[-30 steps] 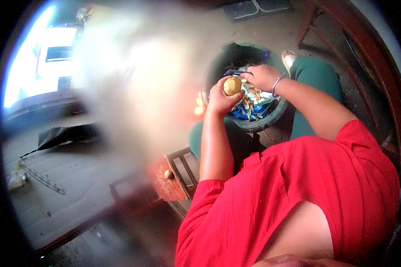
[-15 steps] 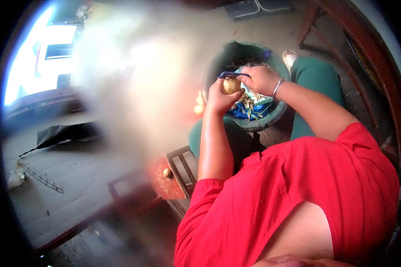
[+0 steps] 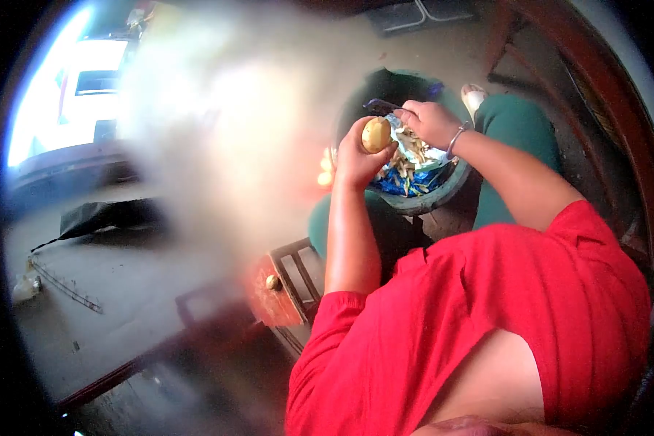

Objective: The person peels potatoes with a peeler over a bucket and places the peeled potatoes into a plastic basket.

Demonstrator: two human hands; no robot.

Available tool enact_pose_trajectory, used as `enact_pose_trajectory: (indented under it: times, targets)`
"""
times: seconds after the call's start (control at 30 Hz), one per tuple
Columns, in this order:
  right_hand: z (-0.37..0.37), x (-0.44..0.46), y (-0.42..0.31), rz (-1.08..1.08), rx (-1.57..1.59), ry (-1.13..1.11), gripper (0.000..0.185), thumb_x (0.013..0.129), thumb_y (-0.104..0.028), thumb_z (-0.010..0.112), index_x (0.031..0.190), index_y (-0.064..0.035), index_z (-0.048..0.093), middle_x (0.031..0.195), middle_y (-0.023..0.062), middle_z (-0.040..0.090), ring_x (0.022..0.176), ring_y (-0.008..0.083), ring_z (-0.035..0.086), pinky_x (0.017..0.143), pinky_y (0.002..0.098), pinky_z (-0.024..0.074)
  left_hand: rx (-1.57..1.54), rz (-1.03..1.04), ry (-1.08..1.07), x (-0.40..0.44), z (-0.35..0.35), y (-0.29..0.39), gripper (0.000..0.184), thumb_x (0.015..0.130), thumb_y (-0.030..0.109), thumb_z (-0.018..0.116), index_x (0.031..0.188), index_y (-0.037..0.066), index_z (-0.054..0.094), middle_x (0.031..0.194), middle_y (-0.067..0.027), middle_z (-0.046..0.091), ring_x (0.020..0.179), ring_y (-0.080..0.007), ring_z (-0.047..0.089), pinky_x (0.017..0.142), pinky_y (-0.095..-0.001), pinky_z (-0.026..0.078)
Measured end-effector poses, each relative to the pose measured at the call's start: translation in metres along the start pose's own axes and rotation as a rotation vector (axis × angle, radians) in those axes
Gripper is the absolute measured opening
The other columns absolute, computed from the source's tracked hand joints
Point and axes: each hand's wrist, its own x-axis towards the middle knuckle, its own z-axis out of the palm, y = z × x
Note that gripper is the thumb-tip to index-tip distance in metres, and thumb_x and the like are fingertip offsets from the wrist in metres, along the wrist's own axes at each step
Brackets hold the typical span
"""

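A yellowish, round potato (image 3: 376, 135) rests in the closed fingers of my left hand (image 3: 360, 156), over the left side of a dark green bin (image 3: 443, 195). My right hand (image 3: 430, 123), with a bangle at the wrist, grips a dark peeler (image 3: 382, 107). The peeler is just above and right of the potato, apart from it. Below both hands, peelings (image 3: 413, 156) lie in the bin on blue and white plastic.
A red wooden stool (image 3: 276, 298) with a small round knob or potato on it is at lower centre. A grey table (image 3: 123, 291) with a black cloth (image 3: 109, 216) stands at left. Brown wooden framing (image 3: 618, 94) lines the right. Haze blurs the upper middle.
Half a second ago the peeler lay across the potato; now my right hand has drawn it up and off to the right. The potato is turned slightly in my left hand.
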Motion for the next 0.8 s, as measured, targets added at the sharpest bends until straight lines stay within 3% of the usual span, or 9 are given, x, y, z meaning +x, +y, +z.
enact_pose_trajectory:
  times: [0.07,0.13,0.2,0.3,0.4,0.43,0.53,0.7,0.8]
  targets:
    - [0.003,0.0,0.0,-0.091,-0.013,0.028,0.027,0.092,-0.031,0.054,0.095,-0.0054,0.06,0.085,0.0209,0.062,0.083,0.0406,0.06,0.07,0.0451,0.0476,0.017,0.061,0.012,0.003,0.002,-0.008,0.056,0.067,0.019,0.085,0.113,0.004,0.058,0.095,-0.0073,0.066,0.085,-0.0139,0.062,0.076,-0.0292,0.052]
    - [0.005,-0.006,-0.007,-0.233,-0.098,0.042,0.028,0.092,-0.032,0.053,0.094,-0.0052,0.059,0.085,0.0213,0.062,0.083,0.0411,0.06,0.069,0.0462,0.0473,0.059,-0.048,-0.016,0.003,0.0,-0.004,0.051,0.065,0.02,0.082,0.108,0.004,0.06,0.093,-0.0114,0.067,0.083,-0.0196,0.064,0.077,-0.0332,0.051]
    - [0.004,-0.006,-0.009,-0.226,-0.148,-0.022,0.028,0.092,-0.032,0.053,0.093,-0.0053,0.059,0.085,0.0213,0.063,0.083,0.0414,0.06,0.069,0.0463,0.0476,0.06,-0.052,-0.021,0.002,-0.001,0.002,0.051,0.065,0.02,0.082,0.107,0.004,0.06,0.092,-0.0118,0.067,0.083,-0.0203,0.065,0.077,-0.0334,0.051]
    - [0.009,-0.002,0.0,-0.134,-0.159,-0.042,0.028,0.092,-0.033,0.053,0.094,-0.0056,0.059,0.085,0.0212,0.063,0.083,0.0418,0.06,0.069,0.0462,0.0479,0.093,-0.012,-0.01,0.002,-0.001,0.004,0.051,0.066,0.019,0.083,0.108,0.002,0.06,0.093,-0.0101,0.066,0.084,-0.0172,0.063,0.076,-0.0315,0.052]
    - [0.008,0.011,0.009,0.072,-0.209,-0.084,0.048,0.093,-0.049,0.043,0.091,-0.0058,0.064,0.091,0.0221,0.065,0.086,0.0399,0.062,0.077,0.0473,0.0484,0.095,0.077,0.009,0.006,0.002,-0.003,0.05,0.067,0.015,0.083,0.11,0.003,0.059,0.095,-0.0073,0.066,0.085,-0.0132,0.062,0.078,-0.0289,0.051]
    - [-0.004,0.009,0.001,0.148,-0.317,-0.243,0.055,0.093,-0.053,0.037,0.1,-0.0067,0.066,0.1,0.0226,0.064,0.095,0.0383,0.062,0.085,0.0459,0.047,0.058,0.101,0.012,0.006,0.004,-0.001,0.051,0.067,0.014,0.083,0.11,0.003,0.059,0.096,-0.0069,0.065,0.087,-0.0134,0.062,0.079,-0.0289,0.051]
    - [-0.003,0.004,-0.004,0.217,-0.399,-0.289,0.057,0.094,-0.053,0.034,0.104,-0.0068,0.066,0.105,0.0221,0.064,0.098,0.0371,0.061,0.087,0.0445,0.0467,-0.006,0.117,0.034,0.004,0.003,0.0,0.053,0.066,0.012,0.083,0.112,0.004,0.058,0.099,-0.0063,0.065,0.09,-0.0135,0.061,0.08,-0.0287,0.051]
    - [0.004,0.007,0.011,0.11,-0.079,-0.154,0.052,0.093,-0.05,0.046,0.088,-0.0022,0.064,0.088,0.0233,0.064,0.085,0.0372,0.062,0.077,0.0448,0.0462,0.004,0.096,0.065,0.0,-0.001,0.005,0.057,0.065,0.012,0.084,0.114,0.005,0.057,0.104,-0.0076,0.063,0.095,-0.0163,0.06,0.084,-0.0301,0.05]
    - [0.009,0.005,0.011,-0.001,0.035,-0.052,0.05,0.09,-0.051,0.05,0.091,-0.0033,0.065,0.088,0.0233,0.064,0.085,0.0359,0.063,0.078,0.0448,0.0467,0.078,0.093,0.061,0.0,-0.002,0.005,0.058,0.065,0.015,0.082,0.116,0.007,0.055,0.106,-0.0092,0.064,0.095,-0.021,0.062,0.084,-0.0329,0.05]
